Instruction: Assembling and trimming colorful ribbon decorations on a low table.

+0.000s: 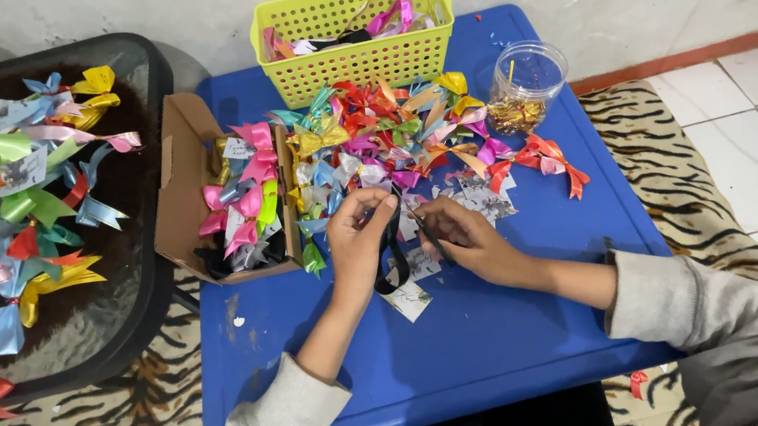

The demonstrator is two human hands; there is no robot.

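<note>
My left hand (pixel 358 239) pinches a black ribbon (pixel 393 259) that loops down below the fingers, over the blue table (pixel 470 345). Close beside it, my right hand (pixel 468 241) grips the other end of the same ribbon with a thin dark strand between the fingers. Both hands hover just in front of a heap of colourful ribbon bows (pixel 389 136). Small printed paper cards (pixel 408 297) lie under and around the hands.
A yellow plastic basket (pixel 352 59) with ribbons stands at the back. A brown cardboard box (pixel 192 196) of bows sits at the table's left edge. A clear jar (pixel 524 82) stands at the back right. A black glass table (pixel 137 298) with more bows is on the left.
</note>
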